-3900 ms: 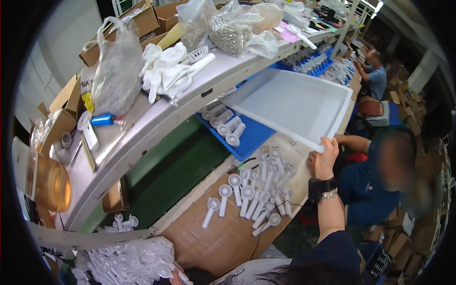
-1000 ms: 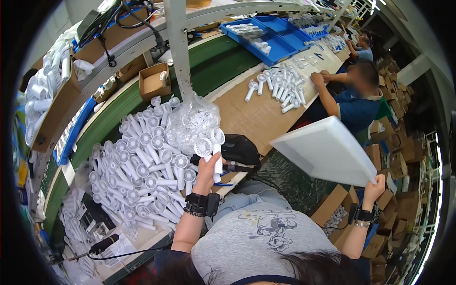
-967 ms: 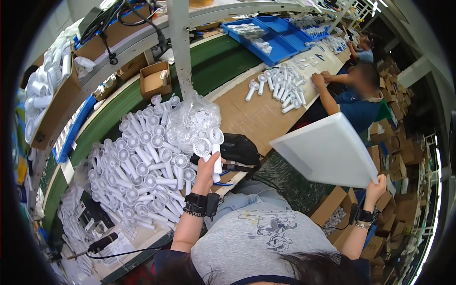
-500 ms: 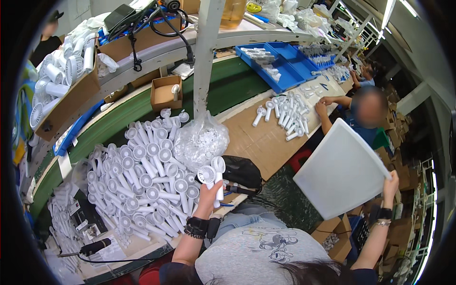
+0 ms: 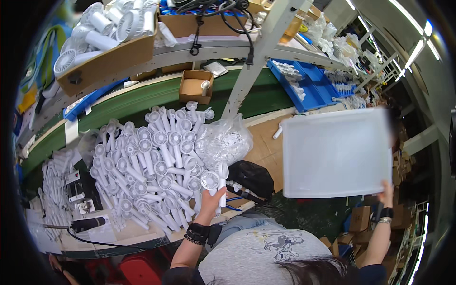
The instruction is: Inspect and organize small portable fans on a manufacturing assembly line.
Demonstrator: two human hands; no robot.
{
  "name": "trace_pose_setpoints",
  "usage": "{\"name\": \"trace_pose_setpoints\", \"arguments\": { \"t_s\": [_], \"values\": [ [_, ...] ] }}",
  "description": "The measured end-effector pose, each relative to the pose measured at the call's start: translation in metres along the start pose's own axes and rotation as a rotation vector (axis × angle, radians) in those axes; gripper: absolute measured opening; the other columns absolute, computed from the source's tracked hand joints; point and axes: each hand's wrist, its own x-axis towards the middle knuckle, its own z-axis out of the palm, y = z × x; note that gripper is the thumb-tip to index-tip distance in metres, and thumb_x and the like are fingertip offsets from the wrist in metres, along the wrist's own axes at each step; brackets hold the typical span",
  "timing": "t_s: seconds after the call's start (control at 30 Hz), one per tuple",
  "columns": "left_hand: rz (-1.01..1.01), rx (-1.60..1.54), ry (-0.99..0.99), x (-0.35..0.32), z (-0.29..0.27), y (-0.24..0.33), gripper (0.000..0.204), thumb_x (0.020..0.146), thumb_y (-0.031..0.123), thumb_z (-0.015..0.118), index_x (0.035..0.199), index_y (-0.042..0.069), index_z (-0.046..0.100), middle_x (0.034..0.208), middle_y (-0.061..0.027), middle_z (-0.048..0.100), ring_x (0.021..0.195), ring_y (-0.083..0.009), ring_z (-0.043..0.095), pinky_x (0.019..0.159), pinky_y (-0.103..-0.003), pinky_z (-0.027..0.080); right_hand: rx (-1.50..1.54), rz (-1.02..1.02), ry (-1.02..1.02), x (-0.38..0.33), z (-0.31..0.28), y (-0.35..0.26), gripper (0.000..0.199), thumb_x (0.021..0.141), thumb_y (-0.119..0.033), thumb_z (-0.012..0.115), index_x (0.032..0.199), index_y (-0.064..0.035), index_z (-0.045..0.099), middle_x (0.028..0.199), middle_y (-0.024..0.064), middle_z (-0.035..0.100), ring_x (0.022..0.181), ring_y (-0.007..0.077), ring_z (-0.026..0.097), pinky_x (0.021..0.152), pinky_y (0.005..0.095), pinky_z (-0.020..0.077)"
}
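My left hand [image 5: 208, 204] is closed around white handheld fans [image 5: 221, 183]; two fan heads show above my fingers, at the right edge of a large pile of similar fans [image 5: 160, 167]. On the other side, my right hand [image 5: 386, 194] grips the lower right corner of a white rectangular plastic tray [image 5: 336, 154]. The tray is held up off the bench, its broad face toward me. It hides most of the far bench and nearly all of a co-worker behind it. A clear plastic bag [image 5: 224, 142] of small pale pieces lies beyond my left hand.
A black bag [image 5: 251, 178] lies right of my left hand. Small cardboard box [image 5: 195, 88] and blue divided tray [image 5: 306, 88] stand farther back. A metal post [image 5: 259, 66] rises behind the clear bag. A fan-filled carton [image 5: 107, 61] sits on the upper-left shelf.
My right hand has swung the white tray up and squared it, so it now covers the co-worker and most fans on the far bench. My left hand keeps its fans. The view has shifted.
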Motion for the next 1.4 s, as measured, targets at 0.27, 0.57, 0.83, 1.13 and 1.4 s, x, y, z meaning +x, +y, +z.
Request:
{"name": "trace_pose_setpoints", "arguments": {
  "t_s": [0.27,0.57,0.83,1.13,1.4],
  "values": [
    [-0.015,0.027,0.054,-0.003,-0.015,0.006,0.02,0.075,0.008,0.061,0.091,0.0,0.053,0.07,-0.0058,0.059,0.059,-0.0119,0.056,0.051,-0.024,0.044,0.411,0.417,-0.071,-0.114,0.098,0.119,0.023,0.073,0.002,0.046,0.096,-0.0009,0.046,0.085,0.0083,0.054,0.072,0.0196,0.056,0.061,0.0269,0.0502],
    [-0.015,0.03,0.089,0.002,-0.006,0.014,0.019,0.075,0.009,0.061,0.09,0.0,0.054,0.07,-0.006,0.059,0.059,-0.0119,0.056,0.051,-0.024,0.043,0.517,0.391,-0.076,-0.093,0.087,0.111,0.027,0.075,0.0,0.043,0.103,0.0001,0.045,0.097,0.0114,0.054,0.087,0.0231,0.056,0.072,0.0312,0.051],
    [-0.029,0.09,0.229,0.015,0.003,-0.006,0.022,0.076,0.009,0.061,0.094,0.0,0.052,0.072,-0.0065,0.059,0.06,-0.0132,0.056,0.051,-0.025,0.044,0.698,0.376,-0.285,-0.004,0.179,0.123,0.026,0.076,0.0,0.044,0.102,0.0005,0.045,0.094,0.0105,0.056,0.088,0.0243,0.056,0.078,0.0352,0.0488],
    [0.098,0.128,0.329,0.001,0.055,0.005,0.021,0.076,0.009,0.061,0.094,0.0,0.054,0.076,-0.0054,0.06,0.066,-0.0115,0.057,0.055,-0.023,0.043,0.96,0.491,-0.453,0.158,0.321,0.219,0.028,0.07,-0.001,0.048,0.098,-0.0005,0.046,0.094,0.0102,0.053,0.092,0.0256,0.052,0.083,0.0413,0.0453],
    [0.01,0.119,0.489,-0.015,0.1,-0.013,0.022,0.076,0.008,0.061,0.094,0.0,0.054,0.08,-0.0061,0.06,0.064,-0.0131,0.057,0.054,-0.024,0.043,0.897,0.201,-0.656,0.156,0.467,0.258,0.022,0.078,-0.009,0.052,0.097,0.0027,0.048,0.098,0.0129,0.054,0.09,0.0227,0.054,0.078,0.0331,0.0476]
  ]
}}
